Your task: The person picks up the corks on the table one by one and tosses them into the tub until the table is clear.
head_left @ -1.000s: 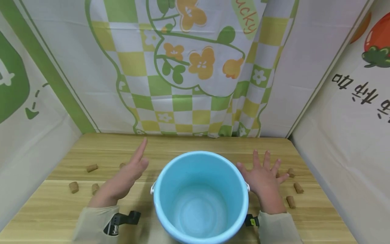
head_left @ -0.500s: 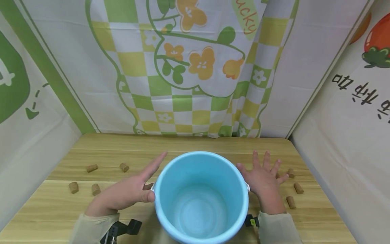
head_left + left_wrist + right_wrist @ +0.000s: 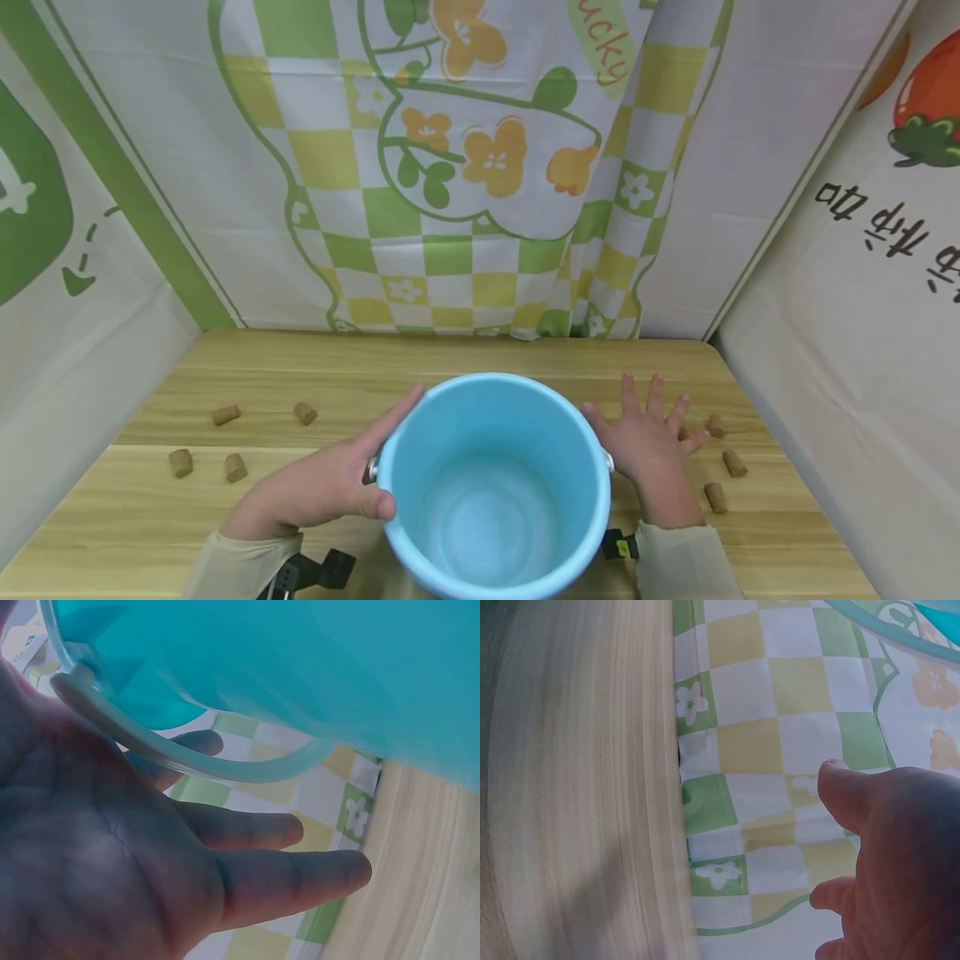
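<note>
A light blue bucket (image 3: 487,425) stands upright at the front middle of the table, with nothing visible inside it. My left hand (image 3: 322,487) is against the bucket's left side, thumb at the rim and forefinger along the far-left edge. Seen from the left wrist, the fingers of the left hand (image 3: 150,840) stretch out straight beside the bucket's pale handle (image 3: 247,769). To the right of the bucket, my right hand (image 3: 648,442) is spread wide with nothing in it; its thumb tip is near the rim.
Several corks lie on the wooden table (image 3: 450,354): on the left one cork (image 3: 305,412) and others, on the right another cork (image 3: 734,462) with more around it. A checked curtain (image 3: 480,250) hangs along the back edge; printed cloth walls flank both sides.
My left hand has moved right, from above the corks to the bucket's left rim, uncovering a cork behind it. The right hand has stayed almost still, and so has the bucket.
</note>
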A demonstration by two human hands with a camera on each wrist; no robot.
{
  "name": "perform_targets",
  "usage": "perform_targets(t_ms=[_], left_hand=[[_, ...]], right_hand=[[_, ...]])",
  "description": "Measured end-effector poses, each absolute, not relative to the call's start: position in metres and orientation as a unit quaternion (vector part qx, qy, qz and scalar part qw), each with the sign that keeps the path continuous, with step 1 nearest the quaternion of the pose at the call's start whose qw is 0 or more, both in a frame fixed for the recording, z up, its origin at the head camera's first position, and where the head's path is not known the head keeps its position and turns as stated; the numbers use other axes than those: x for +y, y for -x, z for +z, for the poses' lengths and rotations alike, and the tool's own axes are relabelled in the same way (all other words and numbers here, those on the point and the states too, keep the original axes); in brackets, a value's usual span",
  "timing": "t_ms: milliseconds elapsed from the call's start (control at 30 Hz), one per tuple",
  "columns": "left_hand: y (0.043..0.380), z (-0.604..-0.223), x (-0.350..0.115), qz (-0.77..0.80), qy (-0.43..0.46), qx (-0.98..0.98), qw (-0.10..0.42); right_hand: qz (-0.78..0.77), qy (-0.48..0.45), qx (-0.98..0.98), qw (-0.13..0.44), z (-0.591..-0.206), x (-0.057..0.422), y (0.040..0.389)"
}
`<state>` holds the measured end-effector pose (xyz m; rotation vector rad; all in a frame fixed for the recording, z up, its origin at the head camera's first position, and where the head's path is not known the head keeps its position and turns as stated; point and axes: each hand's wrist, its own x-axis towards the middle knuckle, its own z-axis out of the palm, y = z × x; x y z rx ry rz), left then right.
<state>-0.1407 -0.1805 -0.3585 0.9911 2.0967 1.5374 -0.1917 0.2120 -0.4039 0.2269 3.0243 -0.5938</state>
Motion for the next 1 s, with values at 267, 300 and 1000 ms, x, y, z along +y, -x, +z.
perform_targets(t_ms=[267,300,1000], left_hand=[[0.1398,-0.3591,-0.1812,0.546,-0.344,0.740,0.187],[0.1399,-0.3593,-0.1814,0.546,-0.345,0.740,0.188],[0.1411,-0.3593,-0.1792,0.603,-0.328,0.684,0.246]], right_hand=[[-0.194,-0.073,0.978,0.029,-0.4056,0.2120,0.1917],[-0.195,-0.073,0.978,0.029,-0.4057,0.2118,0.1915],[-0.189,-0.068,0.979,0.029,-0.4057,0.2122,0.1937]])
